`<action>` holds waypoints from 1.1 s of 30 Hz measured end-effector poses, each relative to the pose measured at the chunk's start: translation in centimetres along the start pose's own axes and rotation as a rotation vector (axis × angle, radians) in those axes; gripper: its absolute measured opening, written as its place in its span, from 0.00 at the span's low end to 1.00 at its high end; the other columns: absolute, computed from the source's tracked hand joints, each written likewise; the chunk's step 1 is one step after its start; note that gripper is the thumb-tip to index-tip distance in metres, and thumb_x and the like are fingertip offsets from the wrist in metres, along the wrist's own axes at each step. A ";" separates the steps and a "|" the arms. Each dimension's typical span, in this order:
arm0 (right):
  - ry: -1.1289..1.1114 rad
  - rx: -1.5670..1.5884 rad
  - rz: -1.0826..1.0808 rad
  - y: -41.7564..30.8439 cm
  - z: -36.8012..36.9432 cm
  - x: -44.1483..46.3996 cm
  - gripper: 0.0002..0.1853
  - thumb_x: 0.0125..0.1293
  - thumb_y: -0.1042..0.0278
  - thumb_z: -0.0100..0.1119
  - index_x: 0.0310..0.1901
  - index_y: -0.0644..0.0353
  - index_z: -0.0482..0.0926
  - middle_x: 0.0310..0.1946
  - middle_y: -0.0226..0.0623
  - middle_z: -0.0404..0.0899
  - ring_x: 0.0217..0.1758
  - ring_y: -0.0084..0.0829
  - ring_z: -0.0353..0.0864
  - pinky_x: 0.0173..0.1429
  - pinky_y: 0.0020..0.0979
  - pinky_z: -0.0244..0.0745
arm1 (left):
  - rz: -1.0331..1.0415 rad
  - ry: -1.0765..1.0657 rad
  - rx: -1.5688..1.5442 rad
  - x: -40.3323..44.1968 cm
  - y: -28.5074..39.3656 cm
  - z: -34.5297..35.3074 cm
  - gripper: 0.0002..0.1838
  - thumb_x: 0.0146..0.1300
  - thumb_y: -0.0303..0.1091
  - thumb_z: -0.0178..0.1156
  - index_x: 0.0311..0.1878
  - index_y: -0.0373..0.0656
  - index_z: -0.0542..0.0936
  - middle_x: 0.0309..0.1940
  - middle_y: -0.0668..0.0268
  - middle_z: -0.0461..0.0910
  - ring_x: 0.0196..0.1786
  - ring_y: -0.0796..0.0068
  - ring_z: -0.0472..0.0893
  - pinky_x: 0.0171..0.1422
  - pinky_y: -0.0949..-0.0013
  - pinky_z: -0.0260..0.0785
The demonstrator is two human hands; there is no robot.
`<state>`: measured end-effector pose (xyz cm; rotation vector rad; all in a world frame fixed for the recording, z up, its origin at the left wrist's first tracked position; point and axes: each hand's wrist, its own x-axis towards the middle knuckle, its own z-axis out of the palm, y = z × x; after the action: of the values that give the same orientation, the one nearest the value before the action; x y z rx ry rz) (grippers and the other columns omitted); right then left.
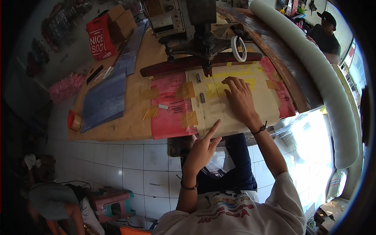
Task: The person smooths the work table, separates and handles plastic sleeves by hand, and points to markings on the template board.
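A beige sheet [215, 113] lies on the wooden table, with brown tape and a pink-red sheet [164, 125] along its left side. My right hand [239, 100] rests over the beige sheet, fingers apart and slightly bent, beside a yellow strip [223, 84]. At the sheet's front edge is my left hand [200, 154], its index finger stretched onto the sheet and its thumb apart. Neither hand holds anything that I can see. Two small dark metal pieces [202, 98] sit on the sheet, left of my right hand. Beyond them hangs a machine's long dark red bar [168, 66].
Blue sheets [105, 100] and a tape roll [73, 119] occupy the table's left side. A thick white roll [313, 66] runs along the right. One person [327, 35] is at the upper right, another [55, 203] at the lower left near a stool [111, 203].
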<state>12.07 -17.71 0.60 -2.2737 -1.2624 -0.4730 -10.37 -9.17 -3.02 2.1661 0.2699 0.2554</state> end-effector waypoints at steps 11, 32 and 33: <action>-0.312 -0.070 -0.171 1.2 2.2 1.3 0.30 0.80 0.43 0.40 0.79 0.42 0.63 0.82 0.49 0.55 0.85 0.57 0.49 0.82 0.72 0.38 | -0.072 0.061 -0.062 1.3 1.5 0.1 0.31 0.78 0.41 0.59 0.81 0.54 0.64 0.19 0.54 0.70 0.18 0.71 0.60 0.29 0.67 0.65; -0.368 -0.037 -0.164 -0.6 3.1 2.7 0.33 0.83 0.41 0.34 0.79 0.52 0.61 0.82 0.50 0.54 0.86 0.52 0.46 0.86 0.59 0.37 | -0.042 0.213 -0.032 2.5 0.9 2.2 0.32 0.77 0.44 0.59 0.80 0.53 0.64 0.30 0.48 0.82 0.26 0.57 0.81 0.39 0.54 0.75; -0.370 -0.023 -0.160 -0.6 3.1 2.7 0.33 0.83 0.42 0.35 0.79 0.52 0.61 0.82 0.50 0.54 0.86 0.52 0.46 0.86 0.59 0.38 | -0.072 0.186 -0.024 2.4 1.2 2.1 0.32 0.77 0.44 0.59 0.80 0.54 0.63 0.31 0.47 0.84 0.27 0.54 0.85 0.41 0.52 0.77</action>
<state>13.11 -13.81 -0.45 -2.3624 -1.6328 -0.1199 -7.40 -10.78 -2.97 2.1065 0.4467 0.4184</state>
